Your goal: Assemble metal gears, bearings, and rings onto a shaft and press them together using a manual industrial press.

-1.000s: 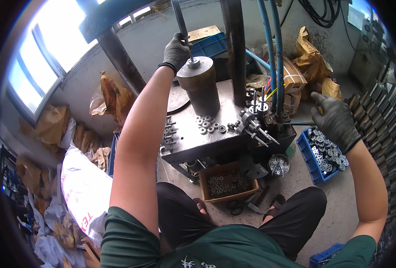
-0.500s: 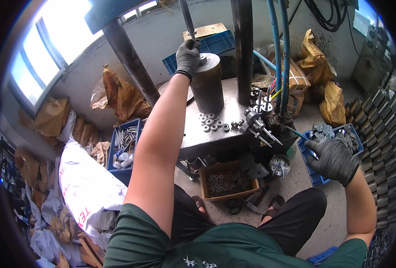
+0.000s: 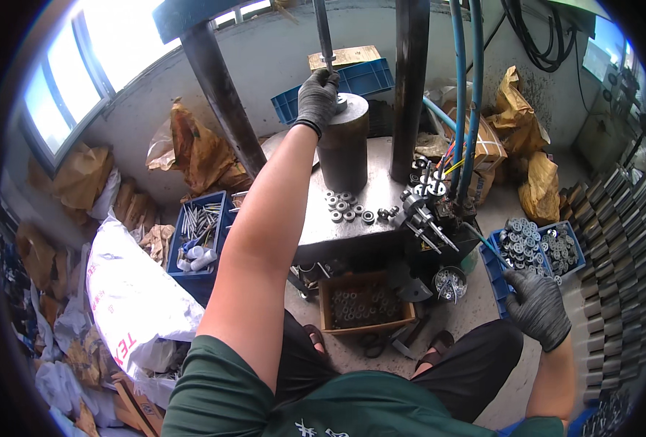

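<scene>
My left hand (image 3: pixel 318 98), in a grey glove, is closed at the lower end of a vertical metal rod (image 3: pixel 323 33), just above a thick steel cylinder (image 3: pixel 345 156). What its fingers grip is hidden. A small round metal piece (image 3: pixel 340 105) sits on the cylinder's top beside the fingers. My gloved right hand (image 3: pixel 536 304) is closed round the end of a thin blue lever (image 3: pixel 487 245) at the right of the press. Several small metal rings (image 3: pixel 343 206) lie on the steel table (image 3: pixel 315 227) before the cylinder. Shafts with discs (image 3: pixel 419 213) rest at its right edge.
Blue bins of metal parts (image 3: pixel 560 246) stand at the right, near stacked metal pieces (image 3: pixel 618 269). A blue bin of rods (image 3: pixel 200 226) and a white sack (image 3: pixel 137 298) are at the left. Below the table sits a box of rings (image 3: pixel 366 306). Steel posts (image 3: pixel 410 87) flank the cylinder.
My right hand has moved down toward me, and the lever slants more steeply. My left hand stays at the rod above the cylinder. The whole view has shifted slightly.
</scene>
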Demonstrator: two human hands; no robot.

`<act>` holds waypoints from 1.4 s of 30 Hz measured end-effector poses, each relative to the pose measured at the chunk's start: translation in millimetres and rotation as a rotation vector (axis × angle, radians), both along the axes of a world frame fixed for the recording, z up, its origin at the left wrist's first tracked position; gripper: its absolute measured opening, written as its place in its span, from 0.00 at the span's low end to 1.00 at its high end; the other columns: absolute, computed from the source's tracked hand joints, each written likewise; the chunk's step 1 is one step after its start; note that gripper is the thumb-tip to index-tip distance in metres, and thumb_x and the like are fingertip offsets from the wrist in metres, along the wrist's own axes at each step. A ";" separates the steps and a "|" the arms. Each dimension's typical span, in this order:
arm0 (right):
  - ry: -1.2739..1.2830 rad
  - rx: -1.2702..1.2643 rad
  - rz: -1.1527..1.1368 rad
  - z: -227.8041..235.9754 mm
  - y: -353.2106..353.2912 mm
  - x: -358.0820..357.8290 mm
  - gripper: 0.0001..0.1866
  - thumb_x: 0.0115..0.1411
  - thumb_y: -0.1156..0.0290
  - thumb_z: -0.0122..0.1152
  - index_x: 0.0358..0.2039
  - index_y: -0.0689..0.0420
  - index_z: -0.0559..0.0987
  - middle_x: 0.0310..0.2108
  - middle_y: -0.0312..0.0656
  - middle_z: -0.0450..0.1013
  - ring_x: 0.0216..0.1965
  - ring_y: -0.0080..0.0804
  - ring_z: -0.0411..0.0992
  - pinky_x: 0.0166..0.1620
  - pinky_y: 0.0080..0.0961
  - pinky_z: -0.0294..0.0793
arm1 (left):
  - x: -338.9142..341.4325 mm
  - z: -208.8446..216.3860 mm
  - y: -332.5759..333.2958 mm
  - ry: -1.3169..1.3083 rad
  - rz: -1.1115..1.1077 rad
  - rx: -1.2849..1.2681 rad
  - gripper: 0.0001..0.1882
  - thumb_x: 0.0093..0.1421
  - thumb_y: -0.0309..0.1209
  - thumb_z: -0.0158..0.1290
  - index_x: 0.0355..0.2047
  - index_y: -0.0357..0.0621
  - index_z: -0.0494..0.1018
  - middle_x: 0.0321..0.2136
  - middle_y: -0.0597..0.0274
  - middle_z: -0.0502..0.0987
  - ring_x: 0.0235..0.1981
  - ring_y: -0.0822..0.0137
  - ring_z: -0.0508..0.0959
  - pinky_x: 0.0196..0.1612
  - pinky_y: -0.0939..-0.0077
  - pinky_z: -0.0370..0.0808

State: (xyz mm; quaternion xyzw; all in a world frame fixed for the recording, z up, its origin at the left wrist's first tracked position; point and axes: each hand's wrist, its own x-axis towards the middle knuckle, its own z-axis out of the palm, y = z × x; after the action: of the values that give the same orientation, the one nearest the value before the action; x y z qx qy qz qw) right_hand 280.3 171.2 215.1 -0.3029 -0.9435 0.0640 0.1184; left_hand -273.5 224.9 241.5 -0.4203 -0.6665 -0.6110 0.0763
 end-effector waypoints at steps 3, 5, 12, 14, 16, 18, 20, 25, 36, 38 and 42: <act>0.013 -0.028 -0.030 -10.2 -5.5 7.4 0.20 0.49 0.74 0.59 0.44 0.62 0.82 0.34 0.55 0.78 0.36 0.53 0.78 0.42 0.45 0.78 | -0.9 -0.2 0.8 -0.003 -0.019 0.010 0.15 0.69 0.40 0.55 0.44 0.39 0.79 0.28 0.56 0.81 0.28 0.65 0.78 0.38 0.69 0.76; 0.066 -0.015 -0.029 -12.1 -8.5 7.7 0.19 0.50 0.75 0.58 0.44 0.61 0.82 0.34 0.54 0.78 0.36 0.53 0.78 0.43 0.45 0.78 | -1.3 -0.1 -0.3 0.017 -0.030 0.036 0.15 0.69 0.39 0.55 0.43 0.40 0.79 0.26 0.58 0.80 0.27 0.67 0.77 0.36 0.70 0.75; 0.115 -0.004 -0.026 -16.1 -7.9 8.7 0.17 0.51 0.76 0.58 0.42 0.61 0.82 0.33 0.54 0.78 0.36 0.53 0.77 0.42 0.45 0.78 | 1.7 0.1 -5.0 -0.017 -0.084 0.062 0.13 0.68 0.38 0.55 0.41 0.40 0.80 0.24 0.61 0.79 0.26 0.71 0.75 0.34 0.72 0.74; 0.124 -0.005 -0.028 -16.9 -7.8 9.7 0.16 0.50 0.75 0.58 0.41 0.62 0.82 0.33 0.53 0.77 0.35 0.53 0.77 0.41 0.45 0.78 | 5.4 0.5 -4.8 -0.033 -0.100 0.074 0.13 0.68 0.37 0.55 0.41 0.40 0.80 0.24 0.62 0.79 0.26 0.71 0.75 0.34 0.72 0.74; 0.122 0.012 -0.023 -18.9 -8.3 9.1 0.15 0.50 0.75 0.59 0.40 0.61 0.82 0.32 0.53 0.77 0.35 0.53 0.77 0.41 0.45 0.78 | 4.2 1.3 -6.5 -0.049 -0.083 0.064 0.13 0.68 0.37 0.56 0.41 0.39 0.80 0.24 0.62 0.79 0.26 0.71 0.75 0.34 0.72 0.74; 0.119 0.030 -0.023 -21.3 -10.0 9.5 0.14 0.50 0.75 0.59 0.38 0.61 0.82 0.32 0.53 0.77 0.35 0.53 0.77 0.41 0.45 0.78 | 2.9 1.3 -6.0 -0.067 -0.070 0.055 0.13 0.68 0.37 0.56 0.41 0.39 0.80 0.24 0.62 0.79 0.26 0.71 0.75 0.35 0.72 0.74; 0.060 0.020 -0.078 -25.2 -14.9 12.7 0.10 0.50 0.75 0.59 0.34 0.59 0.82 0.30 0.52 0.77 0.35 0.52 0.77 0.40 0.44 0.77 | 1.7 0.0 -3.4 -0.070 -0.102 0.059 0.13 0.67 0.37 0.56 0.41 0.39 0.80 0.25 0.61 0.80 0.27 0.70 0.76 0.36 0.72 0.74; -0.005 0.009 -0.096 -43.5 -26.2 21.3 0.05 0.50 0.73 0.60 0.29 0.58 0.80 0.29 0.51 0.77 0.34 0.52 0.77 0.39 0.44 0.77 | -6.7 -1.5 -2.5 -0.059 -0.120 0.033 0.13 0.68 0.34 0.57 0.45 0.37 0.80 0.30 0.65 0.81 0.31 0.74 0.77 0.39 0.77 0.76; 0.079 0.036 -0.134 -45.1 -28.2 17.7 0.05 0.53 0.70 0.63 0.25 0.57 0.78 0.25 0.51 0.74 0.31 0.53 0.75 0.36 0.46 0.75 | -1.6 1.0 -5.7 -0.057 -0.099 0.034 0.14 0.67 0.36 0.58 0.45 0.38 0.80 0.30 0.63 0.82 0.30 0.72 0.78 0.40 0.74 0.76; 0.094 0.047 -0.128 -44.0 -27.9 16.9 0.05 0.53 0.71 0.63 0.25 0.58 0.78 0.25 0.51 0.74 0.30 0.53 0.75 0.35 0.46 0.75 | -2.6 0.0 -6.6 -0.051 -0.099 0.038 0.12 0.68 0.35 0.57 0.43 0.38 0.80 0.30 0.66 0.82 0.30 0.75 0.77 0.39 0.77 0.76; 0.103 0.049 -0.135 -45.3 -28.8 16.9 0.04 0.53 0.71 0.63 0.25 0.58 0.78 0.25 0.51 0.75 0.30 0.53 0.75 0.36 0.46 0.75 | -8.2 -4.2 -3.8 -0.060 -0.135 0.031 0.11 0.68 0.34 0.57 0.41 0.38 0.80 0.28 0.68 0.80 0.29 0.77 0.75 0.36 0.79 0.76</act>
State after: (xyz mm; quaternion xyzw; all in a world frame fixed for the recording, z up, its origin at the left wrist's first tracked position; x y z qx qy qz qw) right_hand 297.2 142.4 169.8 -0.3591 -0.9149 0.0481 0.1782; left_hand -281.7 221.1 237.2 -0.4444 -0.6290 -0.6375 0.0215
